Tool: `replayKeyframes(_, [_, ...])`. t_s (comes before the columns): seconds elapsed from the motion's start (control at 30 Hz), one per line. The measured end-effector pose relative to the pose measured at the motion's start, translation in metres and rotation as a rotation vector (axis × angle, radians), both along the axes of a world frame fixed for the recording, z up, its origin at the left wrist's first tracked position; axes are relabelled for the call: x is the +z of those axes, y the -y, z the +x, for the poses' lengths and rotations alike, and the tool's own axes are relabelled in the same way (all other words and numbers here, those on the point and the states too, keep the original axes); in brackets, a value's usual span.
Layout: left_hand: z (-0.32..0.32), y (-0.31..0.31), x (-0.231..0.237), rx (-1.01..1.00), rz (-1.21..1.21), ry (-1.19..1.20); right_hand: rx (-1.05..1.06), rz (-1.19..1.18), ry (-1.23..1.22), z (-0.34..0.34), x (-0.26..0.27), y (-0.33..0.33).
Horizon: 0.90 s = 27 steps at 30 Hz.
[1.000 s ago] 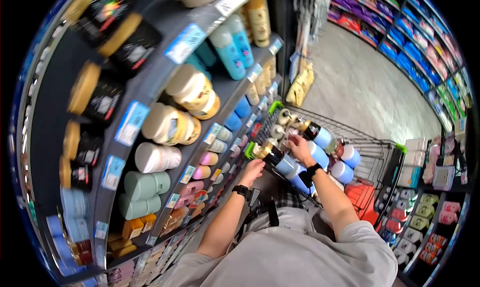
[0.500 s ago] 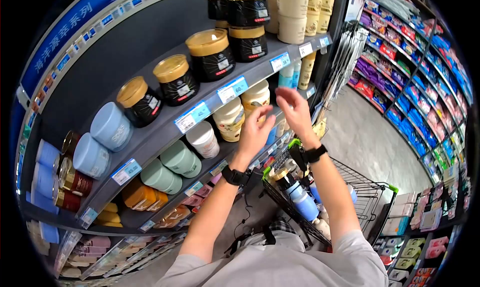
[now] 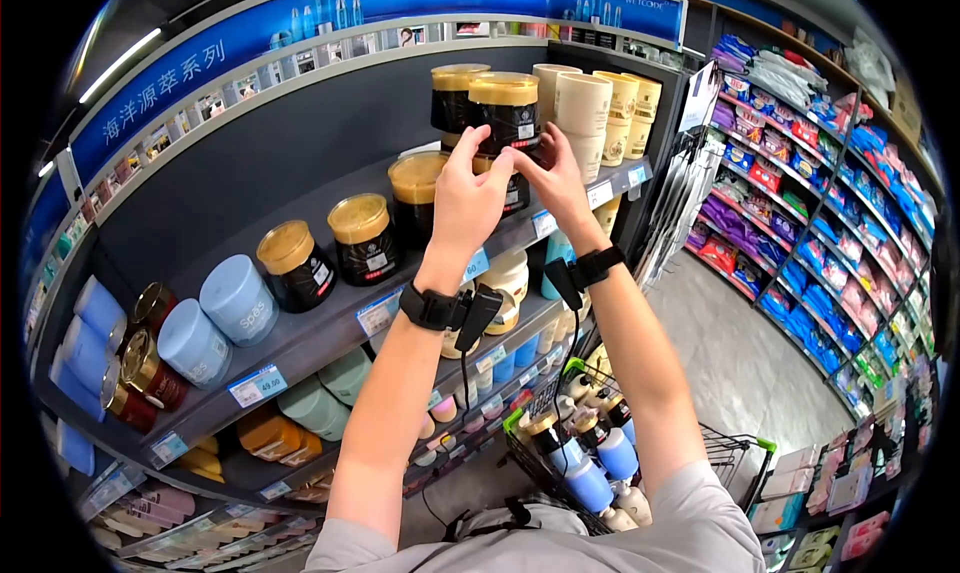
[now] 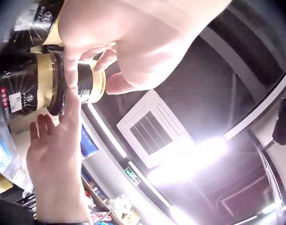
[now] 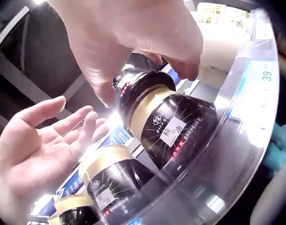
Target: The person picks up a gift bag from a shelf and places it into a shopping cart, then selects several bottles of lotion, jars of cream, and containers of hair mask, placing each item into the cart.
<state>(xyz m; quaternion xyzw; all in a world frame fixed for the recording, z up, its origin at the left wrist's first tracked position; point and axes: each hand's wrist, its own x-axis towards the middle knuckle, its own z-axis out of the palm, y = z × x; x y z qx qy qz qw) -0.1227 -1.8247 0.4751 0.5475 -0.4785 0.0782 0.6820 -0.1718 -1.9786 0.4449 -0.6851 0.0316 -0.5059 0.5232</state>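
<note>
Both hands are raised to the top shelf in the head view, in front of a black jar with a gold lid (image 3: 503, 93). That jar sits on top of a matching jar (image 5: 176, 131). My left hand (image 3: 470, 208) is at the jar's left side, fingers spread and palm toward it. From the right, my right hand (image 3: 560, 183) reaches up; in the right wrist view its thumb and fingers straddle the upper jar (image 5: 150, 79), fingertips close to its sides. The two thumb tips meet in front of the stack in the head view.
Several gold-lidded black jars (image 3: 362, 238) and light blue tubs (image 3: 238, 298) line the shelf leftward. Cream tubs (image 3: 583, 103) stack close on the right. A shopping cart (image 3: 735, 453) holding bottles stands below. Price tags (image 3: 258, 384) edge the shelf; packaged goods (image 3: 790, 173) fill the far aisle.
Both hands have risen from the cart, past the shelf front, to the stacked black jars. The head view has tilted up, bringing the blue sign above the shelf into sight.
</note>
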Motion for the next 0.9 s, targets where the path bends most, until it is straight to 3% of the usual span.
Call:
replayKeyframes(0.1, [-0.01, 0.005, 0.018, -0.044, 0.042, -0.05, 0.101, -0.01, -0.046, 0.01, 0.003, 0.01])
replayKeyframes(0.2, [-0.001, 0.023, 0.013, -0.008, 0.02, -0.112, 0.044, -0.034, -0.086, 0.016, 0.003, 0.016])
replayKeyframes(0.33, [0.006, 0.031, 0.008, -0.132, 0.012, -0.17, 0.038, 0.001, -0.016, 0.019, -0.005, 0.016])
replayKeyframes(0.4, [-0.007, 0.022, 0.011, -0.174, 0.02, -0.173, -0.097, -0.031, 0.083, 0.016, -0.007, 0.007])
replayKeyframes(0.53, [-0.018, 0.009, 0.001, -0.315, -0.02, -0.223, -0.176, -0.124, 0.276, -0.004, -0.001, -0.017])
replayKeyframes(0.6, [-0.018, 0.008, -0.008, -0.355, -0.135, -0.106, -0.31, -0.249, 0.324, -0.021, -0.001, -0.025])
replayKeyframes(0.73, [-0.04, 0.002, -0.035, -0.312, -0.162, -0.029, -0.512, -0.344, 0.216, -0.057, -0.028, -0.026])
replayKeyframes(0.9, [-0.058, 0.016, -0.09, -0.494, -0.047, -0.177, -0.655, -0.413, 0.026, -0.113, -0.074, -0.018])
